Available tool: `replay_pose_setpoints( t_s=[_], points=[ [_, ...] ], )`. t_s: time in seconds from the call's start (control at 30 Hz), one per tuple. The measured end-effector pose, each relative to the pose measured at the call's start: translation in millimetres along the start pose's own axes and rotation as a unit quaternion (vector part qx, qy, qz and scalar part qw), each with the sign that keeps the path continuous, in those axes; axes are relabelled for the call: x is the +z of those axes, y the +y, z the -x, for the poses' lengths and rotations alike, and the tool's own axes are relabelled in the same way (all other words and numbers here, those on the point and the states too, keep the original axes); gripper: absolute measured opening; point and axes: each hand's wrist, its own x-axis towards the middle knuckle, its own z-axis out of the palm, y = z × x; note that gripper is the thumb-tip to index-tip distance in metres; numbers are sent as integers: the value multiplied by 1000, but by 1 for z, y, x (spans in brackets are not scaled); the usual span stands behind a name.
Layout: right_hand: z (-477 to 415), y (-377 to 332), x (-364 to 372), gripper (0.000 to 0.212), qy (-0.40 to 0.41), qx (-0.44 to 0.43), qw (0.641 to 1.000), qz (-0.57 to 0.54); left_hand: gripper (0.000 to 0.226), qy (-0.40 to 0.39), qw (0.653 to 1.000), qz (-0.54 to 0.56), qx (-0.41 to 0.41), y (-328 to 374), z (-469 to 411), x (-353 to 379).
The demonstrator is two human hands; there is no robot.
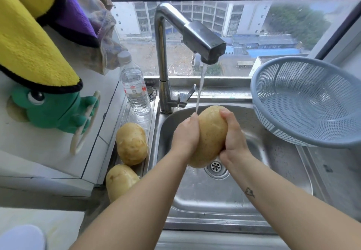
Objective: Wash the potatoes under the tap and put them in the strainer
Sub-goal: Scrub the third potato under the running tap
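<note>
A large yellow potato [211, 134] is held upright over the steel sink [244, 201], between my left hand [186, 134] and my right hand [233, 136]. Water runs from the chrome tap [203, 38] and lands on my left fingertips beside the potato's top. Two more potatoes lie on the sink's left ledge, one [131, 144] farther back and one [121, 181] nearer, partly hidden by my left forearm. The blue-grey plastic strainer [312, 101] rests tilted on the right side of the sink, with nothing in it.
A clear water bottle [134, 89] stands left of the tap base. A green frog-shaped holder [50, 109] and yellow and purple cloths [29, 40] hang over the white counter at left. The drain [215, 166] lies under the potato. A window is behind the sink.
</note>
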Motion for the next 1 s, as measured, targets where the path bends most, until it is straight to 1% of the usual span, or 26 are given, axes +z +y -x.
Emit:
replay_pose_setpoints(
  t_s=[0.07,0.1,0.13,0.17,0.2,0.27,0.3,0.33,0.37,0.4,0.43,0.47,0.5,0.57,0.6,0.63,0.7,0.77,0.8,0.83,0.87,0.9,0.93,0.97,1.0],
  points=[
    [1,1,-4,62,-6,-10,1000,2,43,-83,990,43,-109,4,-10,-9],
    [1,2,-7,63,-14,-15,1000,4,37,-122,979,68,-145,4,-11,-12],
    [2,3,-8,65,-21,-23,1000,6,32,-138,974,86,-158,2,-11,-12],
    [2,4,-9,67,-23,-28,999,3,30,-130,973,109,-158,-1,-10,-11],
    [1,4,-10,69,-16,-32,999,-3,32,-99,976,130,-142,-6,-10,-9],
    [-2,3,-9,72,10,-29,999,-26,38,-9,985,157,-66,-13,-6,-1],
    [-2,3,-8,73,21,-22,999,-41,41,17,985,168,-38,-16,0,1],
    [-2,3,-6,73,28,-18,998,-54,45,16,982,186,-34,-17,6,2],
    [-1,3,-5,72,30,-17,997,-63,49,-7,974,216,-63,-18,11,3],
    [0,4,-3,68,30,-25,997,-63,52,-38,960,254,-111,-18,16,3],
    [2,4,-2,64,24,-38,997,-55,55,-65,941,294,-152,-17,20,2],
    [3,2,0,59,14,-51,998,-38,55,-78,924,330,-176,-18,21,2],
    [4,0,1,56,2,-64,998,-13,54,-74,913,356,-186,-19,20,3],
    [2,-6,2,50,-14,-114,991,71,54,-48,904,378,-195,-22,19,2],
    [1,-9,2,49,-15,-163,976,141,54,-36,901,383,-199,-23,17,2],
    [-1,-12,0,52,-15,-221,950,220,55,-28,902,382,-201,-25,15,2],
    [-1,-15,-4,63,-21,-316,878,358,53,-17,907,371,-198,-26,13,0],
    [-1,-17,-7,73,-37,-370,803,466,52,-3,916,352,-190,-29,12,-2],
    [-2,-19,-8,78,-48,-381,765,517,52,3,923,338,-184,-31,12,-3],
    [-4,-22,-7,83,-61,-377,736,559,52,8,929,325,-178,-33,13,-3],
    [-5,-27,-6,87,-74,-360,718,591,52,11,933,313,-174,-35,14,-4],
    [-7,-31,-4,89,-86,-335,712,612,51,13,936,306,-171,-37,16,-4],
    [-9,-35,-2,90,-96,-312,713,621,49,15,938,304,-164,-38,17,-4],
    [-11,-38,-1,86,-99,-295,723,617,48,18,940,304,-154,-38,18,-4],
    [-14,-39,-1,79,-94,-286,744,597,47,25,943,300,-141,-38,18,-3]
  ],
)
